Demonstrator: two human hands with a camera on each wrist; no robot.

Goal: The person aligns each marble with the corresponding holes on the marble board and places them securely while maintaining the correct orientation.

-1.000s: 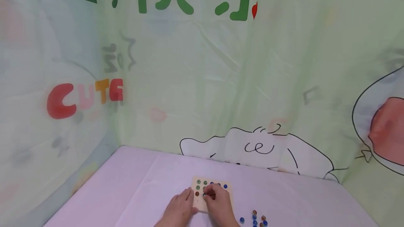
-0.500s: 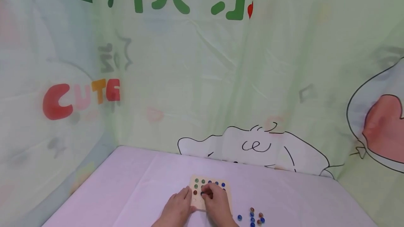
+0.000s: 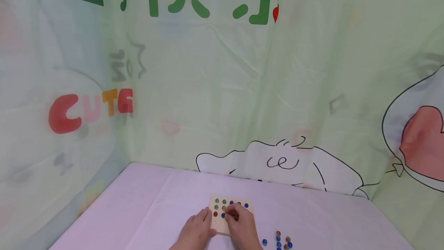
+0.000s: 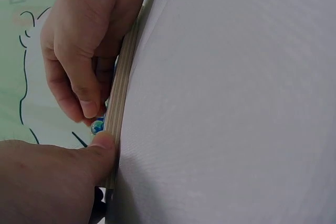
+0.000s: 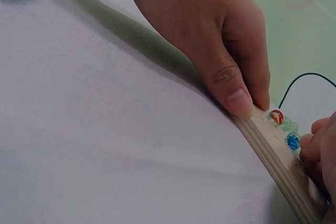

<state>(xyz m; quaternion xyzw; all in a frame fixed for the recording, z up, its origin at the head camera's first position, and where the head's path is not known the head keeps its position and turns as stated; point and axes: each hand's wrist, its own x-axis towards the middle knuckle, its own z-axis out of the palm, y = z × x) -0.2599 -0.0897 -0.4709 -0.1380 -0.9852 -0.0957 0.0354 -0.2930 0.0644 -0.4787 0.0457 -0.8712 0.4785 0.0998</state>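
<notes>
Blue marble (image 3: 223, 215) sits on board (image 3: 219, 227), right of brown marble (image 3: 215, 214). Right hand (image 3: 242, 225): fingertips bunched at it, can't tell if clamped. Left hand (image 3: 195, 226): fingers together, along left edge. I'd brace there, press straight down.

the pale table (image 3: 156, 203) bears a wooden board (image 3: 219, 226) and loose marbles (image 3: 278, 238) (several blue).

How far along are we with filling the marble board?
Done: the board's far row shows green marbles and blue marbles; a reddish marble sits nearer.

In hand: the left hand holds the board's corner; the right hand's fingertips are at another blue marble, grip unclear.

Remaining: probably the nearest row, bare where visible; loose marbles lie to the right.
</notes>
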